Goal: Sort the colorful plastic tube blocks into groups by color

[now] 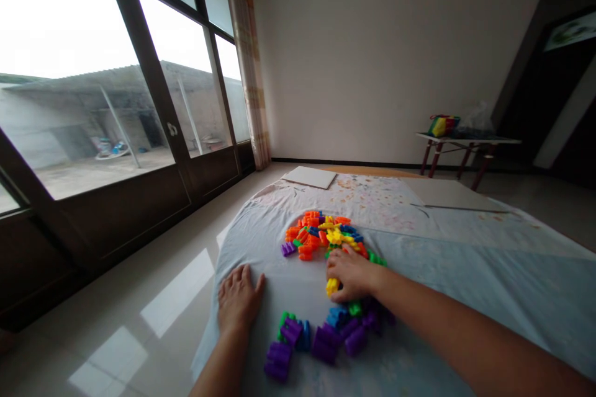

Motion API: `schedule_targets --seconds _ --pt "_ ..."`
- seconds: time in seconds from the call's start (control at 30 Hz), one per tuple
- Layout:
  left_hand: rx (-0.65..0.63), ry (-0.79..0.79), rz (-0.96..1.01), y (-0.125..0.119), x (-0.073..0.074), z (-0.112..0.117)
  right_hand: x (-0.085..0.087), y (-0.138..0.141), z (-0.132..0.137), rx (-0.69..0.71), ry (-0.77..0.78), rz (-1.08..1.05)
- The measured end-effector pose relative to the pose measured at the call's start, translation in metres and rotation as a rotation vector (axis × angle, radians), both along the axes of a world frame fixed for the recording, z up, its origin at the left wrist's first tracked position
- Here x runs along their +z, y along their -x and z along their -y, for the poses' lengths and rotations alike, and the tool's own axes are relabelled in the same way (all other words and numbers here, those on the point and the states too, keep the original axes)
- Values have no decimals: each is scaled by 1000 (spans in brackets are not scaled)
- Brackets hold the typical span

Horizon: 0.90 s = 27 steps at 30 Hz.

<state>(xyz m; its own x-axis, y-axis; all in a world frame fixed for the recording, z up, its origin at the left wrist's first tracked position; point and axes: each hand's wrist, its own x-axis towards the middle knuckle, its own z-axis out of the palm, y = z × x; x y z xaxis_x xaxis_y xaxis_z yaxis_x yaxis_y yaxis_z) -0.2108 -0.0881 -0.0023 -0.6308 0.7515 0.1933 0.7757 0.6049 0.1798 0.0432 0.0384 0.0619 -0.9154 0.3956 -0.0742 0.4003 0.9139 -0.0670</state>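
Observation:
My left hand (239, 299) lies flat on the cloth near the table's left edge, fingers stretched out and holding nothing. Between the thumb and fingers of my right hand (352, 272) is a yellow plastic building block (332, 286), partly hidden by the hand. Just beyond that hand is a heap of orange, yellow, blue and green blocks (316, 232), with a purple block (288, 249) at its left side. Nearer to me is a loose group of purple blocks (326, 342), blue blocks (304, 336) and green blocks (285, 321), some of them under my right forearm.
A pale floral cloth (437, 260) covers the table. Towards its far side lie a white board (310, 177) and a larger flat board (454, 193). Glass doors (186, 105) stand to the left. A small side table (470, 138) with bags stands by the far wall.

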Motion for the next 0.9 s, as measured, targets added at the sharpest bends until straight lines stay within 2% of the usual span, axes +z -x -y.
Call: schedule_targets --seconds 0.07,0.17,0.27,0.33,0.4,0.5,0.57,0.63,0.73,0.9 --pt "2 8 -5 0 1 0 -2 -30 -7 -55 -24 -20" --pt "0 15 -13 0 0 -1 4 -67 -14 -220 -64 36" --pt "4 16 -25 2 -1 -2 17 -76 -9 -333 -107 76" --pt "9 15 -34 2 -2 -3 23 -57 8 -280 -109 -51" --pt "14 16 -45 3 -3 -3 21 -22 37 -123 -46 -209" --pt "10 21 -66 3 -5 -3 3 39 87 167 66 -262" --pt "8 28 -78 4 -5 -3 -12 67 109 254 60 -199" --pt "5 35 -84 4 -5 -3 -24 75 116 266 31 -158" --pt "11 44 -76 4 -4 -4 -29 50 99 197 -46 -159" --pt "27 81 -37 1 1 -5 -20 -35 57 10 -66 -106"
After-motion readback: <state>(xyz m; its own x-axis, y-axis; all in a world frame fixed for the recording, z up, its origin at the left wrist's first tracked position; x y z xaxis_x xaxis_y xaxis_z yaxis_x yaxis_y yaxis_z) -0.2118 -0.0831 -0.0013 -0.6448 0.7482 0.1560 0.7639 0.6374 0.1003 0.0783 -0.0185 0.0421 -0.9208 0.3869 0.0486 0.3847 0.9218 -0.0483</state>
